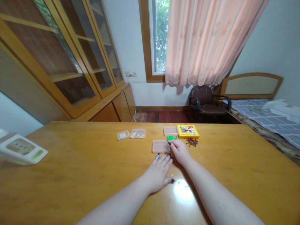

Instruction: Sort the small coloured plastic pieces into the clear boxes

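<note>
My left hand (159, 173) lies on the table, palm down with fingers spread. Small blue pieces (157, 156) show around its fingertips. Just beyond them sits a shallow clear plastic tray (160, 146). My right hand (180, 152) is at the tray's right edge, its fingers drawn together; whether they grip the rim or a small piece is hidden. A heap of small green pieces (172, 137) lies right behind the right hand. To its right is a pile of small brown pieces (192, 142).
Another clear tray (171, 131) stands beside a yellow box (188, 131) at the back. Farther left are a tray with cream-coloured pieces (137, 133) and a smaller clear container (123, 135). A white device (22, 148) stands at the table's left.
</note>
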